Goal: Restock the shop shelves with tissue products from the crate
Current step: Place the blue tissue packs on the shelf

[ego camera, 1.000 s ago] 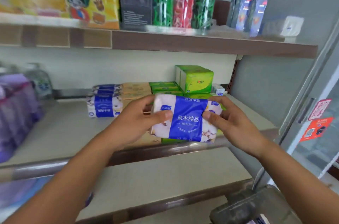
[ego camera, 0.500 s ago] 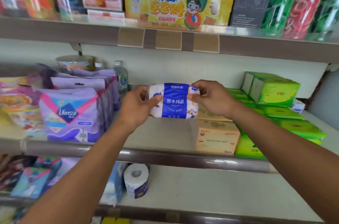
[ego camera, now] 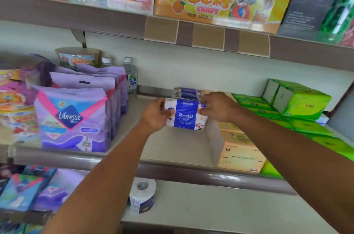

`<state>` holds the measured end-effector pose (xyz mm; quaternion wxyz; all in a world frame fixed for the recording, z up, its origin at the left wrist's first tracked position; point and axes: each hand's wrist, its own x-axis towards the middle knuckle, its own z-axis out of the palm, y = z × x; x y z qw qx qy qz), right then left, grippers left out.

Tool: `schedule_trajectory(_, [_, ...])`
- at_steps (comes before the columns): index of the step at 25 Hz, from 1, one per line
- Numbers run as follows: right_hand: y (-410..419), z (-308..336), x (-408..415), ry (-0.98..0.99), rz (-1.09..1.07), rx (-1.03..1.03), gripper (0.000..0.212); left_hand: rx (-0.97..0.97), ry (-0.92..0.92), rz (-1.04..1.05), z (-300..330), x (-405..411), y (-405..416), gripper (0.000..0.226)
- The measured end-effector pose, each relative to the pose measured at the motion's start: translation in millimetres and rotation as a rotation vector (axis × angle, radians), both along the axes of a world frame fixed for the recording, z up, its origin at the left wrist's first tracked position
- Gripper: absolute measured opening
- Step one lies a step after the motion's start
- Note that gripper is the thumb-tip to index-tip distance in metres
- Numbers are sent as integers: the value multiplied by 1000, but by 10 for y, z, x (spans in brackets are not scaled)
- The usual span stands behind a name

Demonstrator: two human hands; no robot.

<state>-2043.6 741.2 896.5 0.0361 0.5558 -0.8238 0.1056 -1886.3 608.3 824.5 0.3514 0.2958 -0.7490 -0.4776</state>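
Left hand and right hand reach forward, fingers curled, gripping

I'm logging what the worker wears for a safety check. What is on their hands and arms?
Nothing shows: the left hand and right hand are bare, with no gloves, rings or watch. Both forearms are bare too; no sleeves reach into view.
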Motion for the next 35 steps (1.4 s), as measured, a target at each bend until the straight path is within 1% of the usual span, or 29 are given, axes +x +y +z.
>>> schedule_trajectory(3, [-53,-120,-87,174,-16,141,34,-13,-37,-3,-197,-145,-30,32])
schedule_trajectory(9, [-129,-222,-185,284,-97,181,41,12,-80,-29,-360,-335,-39,43])
schedule_trajectory(11, [-167,-266,-199,277,-119,186,44,34,-56,-69,-393,-347,-51,48])
schedule_trajectory(13, [-196,-280,-211,246,-123,186,53,65,-44,-115,-414,-357,-64,51])
schedule_trajectory(15, [-214,-253,-209,193,-100,193,69,99,-41,-153,-422,-357,-64,53])
schedule_trajectory(17, [-228,-228,-180,148,-50,274,86,155,-32,-189,-424,-351,-51,56])
schedule_trajectory(18, [-239,-237,-156,156,-26,333,91,178,-23,-209,-423,-351,-48,57])
schedule_trajectory(20, [-266,-293,-105,221,1,428,92,208,-10,-240,-429,-358,-31,58])
schedule_trajectory(23, [-336,-354,-64,283,-6,495,90,244,9,-264,-437,-362,6,61])
schedule_trajectory(26, [-372,-348,-57,271,-16,507,94,275,7,-246,-404,-352,40,60])
schedule_trajectory(28, [-364,-333,-52,246,-8,488,96,272,-11,-219,-344,-315,60,64])
schedule_trajectory(30, [-349,-328,-44,224,2,466,96,216,-22,-187,-285,-263,99,71])
schedule_trajectory(32, [-331,-317,-26,207,5,442,96,116,-5,-149,-222,-200,164,69])
schedule_trajectory(33, [-311,-304,-11,193,8,422,95,37,-16,-117,-187,-174,193,68])
schedule_trajectory(35, [-223,-240,47,153,33,339,90,-182,-69,-18,-132,-133,231,63])
